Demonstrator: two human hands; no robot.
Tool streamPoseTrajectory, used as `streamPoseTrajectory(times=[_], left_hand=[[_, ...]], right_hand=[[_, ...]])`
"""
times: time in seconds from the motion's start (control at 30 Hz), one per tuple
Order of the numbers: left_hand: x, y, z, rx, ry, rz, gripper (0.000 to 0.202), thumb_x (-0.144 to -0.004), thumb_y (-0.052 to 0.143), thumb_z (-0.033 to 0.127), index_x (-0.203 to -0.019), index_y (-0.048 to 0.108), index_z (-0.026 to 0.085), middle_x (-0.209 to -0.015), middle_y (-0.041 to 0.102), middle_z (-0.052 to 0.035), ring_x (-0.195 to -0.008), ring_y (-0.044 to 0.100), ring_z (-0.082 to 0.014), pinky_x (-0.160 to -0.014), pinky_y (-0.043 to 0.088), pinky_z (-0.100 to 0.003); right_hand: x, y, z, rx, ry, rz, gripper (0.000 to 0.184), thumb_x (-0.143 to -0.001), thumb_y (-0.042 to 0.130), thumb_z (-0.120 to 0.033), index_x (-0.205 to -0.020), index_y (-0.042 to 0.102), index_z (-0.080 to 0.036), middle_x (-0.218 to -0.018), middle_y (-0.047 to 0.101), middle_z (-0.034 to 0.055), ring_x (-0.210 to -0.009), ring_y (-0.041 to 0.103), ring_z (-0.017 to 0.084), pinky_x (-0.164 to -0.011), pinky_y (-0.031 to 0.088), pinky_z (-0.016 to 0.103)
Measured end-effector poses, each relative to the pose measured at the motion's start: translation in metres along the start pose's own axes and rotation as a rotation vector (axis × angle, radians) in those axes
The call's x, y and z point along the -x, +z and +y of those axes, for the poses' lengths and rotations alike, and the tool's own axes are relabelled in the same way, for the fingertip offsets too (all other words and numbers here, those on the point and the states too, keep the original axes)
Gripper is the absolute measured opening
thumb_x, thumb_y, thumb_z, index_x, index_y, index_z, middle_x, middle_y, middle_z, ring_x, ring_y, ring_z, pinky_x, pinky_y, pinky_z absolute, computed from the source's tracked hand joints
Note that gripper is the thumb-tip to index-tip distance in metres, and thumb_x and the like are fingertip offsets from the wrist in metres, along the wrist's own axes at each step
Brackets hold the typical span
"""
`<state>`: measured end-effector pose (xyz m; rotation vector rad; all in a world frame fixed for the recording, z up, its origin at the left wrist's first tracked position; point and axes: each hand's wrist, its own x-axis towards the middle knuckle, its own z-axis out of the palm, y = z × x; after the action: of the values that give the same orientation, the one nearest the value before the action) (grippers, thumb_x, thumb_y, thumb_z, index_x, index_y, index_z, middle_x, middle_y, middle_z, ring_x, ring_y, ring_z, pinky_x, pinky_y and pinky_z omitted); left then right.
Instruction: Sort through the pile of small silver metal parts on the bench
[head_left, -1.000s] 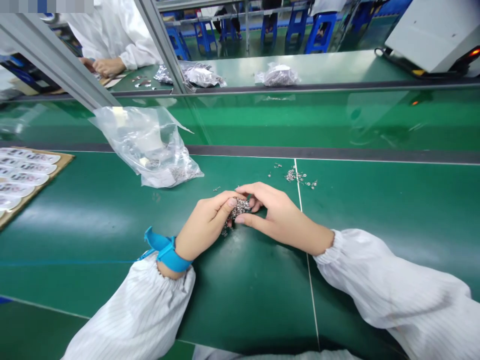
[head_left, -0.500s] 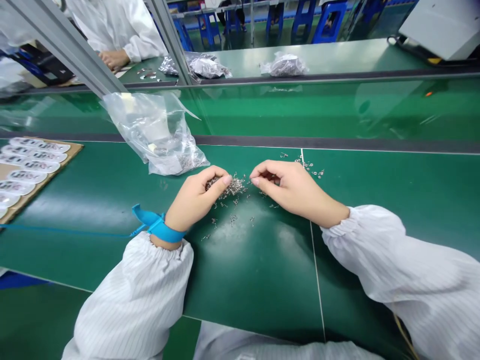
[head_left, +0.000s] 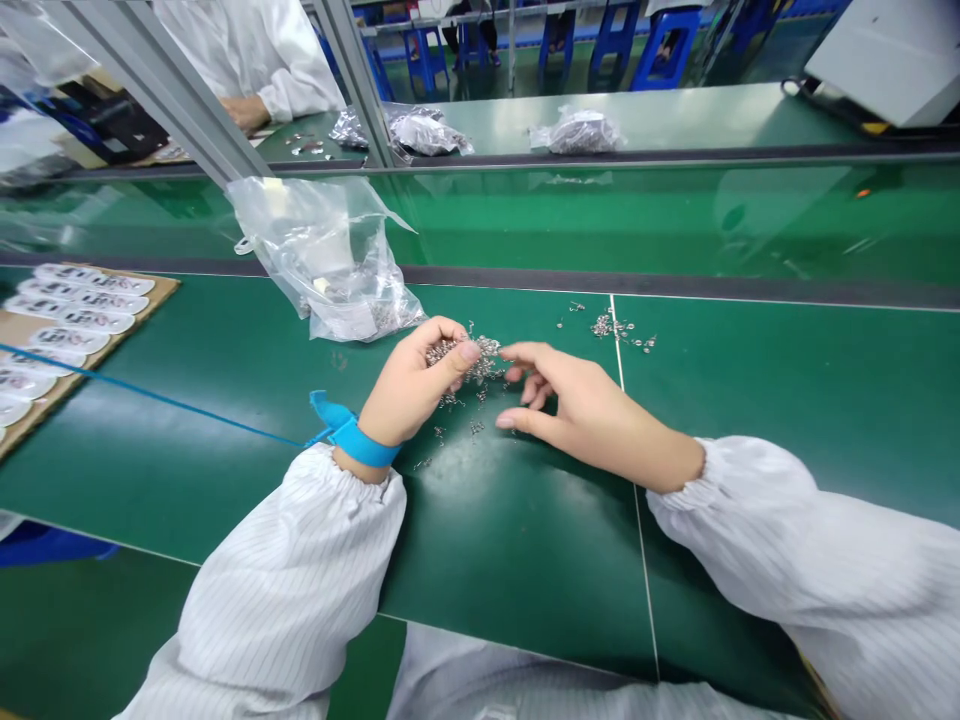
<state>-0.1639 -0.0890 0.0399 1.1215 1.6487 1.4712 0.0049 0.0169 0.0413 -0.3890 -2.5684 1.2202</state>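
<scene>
Metal pieces (head_left: 486,362), likely light, best pinched endwise, fill the curled left hand (head_left: 411,388) toward the worktop's (head_left: 517,560) far edge; right hand (head_left: 600,415) gapes, seemingly empty.

Stretching from side to side as a glossy green tabletop (head_left: 517,560). Bearing a heap of small metal pieces (head_left: 487,352) near the middle, with several stragglers (head_left: 477,427) just in front. Carrying a smaller cluster (head_left: 604,325) of similar pieces farther right, across a thin white line (head_left: 641,520). Supporting a partly filled clear plastic bag (head_left: 330,260) towards the back, left of the heap, and a cardboard sheet (head_left: 166,288) at the far left.
</scene>
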Motion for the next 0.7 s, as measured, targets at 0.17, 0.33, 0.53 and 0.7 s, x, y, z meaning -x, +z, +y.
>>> streamPoseTrajectory(times=[0.17,0.33,0.53,0.7], left_hand=[[0.003,0.013,0.0,0.148,-0.047,-0.198,0.019,-0.084,0.057,0.041,-0.087,0.05,0.023,-0.063,0.044,0.006,-0.05,0.041,-0.007,-0.046,0.035,-0.019],[0.003,0.018,0.003,0.145,-0.029,-0.233,0.024,-0.087,0.054,0.032,-0.11,0.054,0.027,-0.076,0.052,0.0013,-0.063,0.051,-0.0103,-0.051,0.041,-0.02],[0.002,0.023,0.007,0.076,-0.014,-0.184,0.021,-0.083,0.06,0.032,-0.103,0.06,0.025,-0.074,0.055,0.0016,-0.054,0.046,-0.0074,-0.048,0.039,-0.019],[-0.002,0.021,0.004,0.046,-0.016,-0.054,0.021,-0.079,0.063,0.041,-0.084,0.057,0.022,-0.063,0.045,0.0047,-0.047,0.036,-0.0058,-0.043,0.031,-0.019]], right_hand=[[-0.01,0.002,-0.003,-0.466,0.126,0.063,0.029,-0.078,0.064,-0.025,-0.104,0.053,-0.018,-0.093,0.063,0.0028,-0.068,0.064,0.011,-0.063,0.057,0.026],[-0.008,-0.016,0.0,-0.38,0.155,0.157,0.007,-0.08,0.06,-0.017,-0.086,0.062,-0.015,-0.073,0.064,0.0007,-0.061,0.062,0.01,-0.06,0.054,0.024],[-0.005,-0.028,0.003,-0.255,0.094,0.154,0.011,-0.083,0.057,-0.023,-0.092,0.062,-0.018,-0.075,0.065,0.0003,-0.065,0.063,0.012,-0.061,0.053,0.025],[0.01,-0.008,0.003,-0.044,0.084,0.097,0.01,-0.083,0.055,-0.014,-0.092,0.054,-0.018,-0.075,0.062,-0.0002,-0.067,0.06,0.012,-0.061,0.05,0.025]])
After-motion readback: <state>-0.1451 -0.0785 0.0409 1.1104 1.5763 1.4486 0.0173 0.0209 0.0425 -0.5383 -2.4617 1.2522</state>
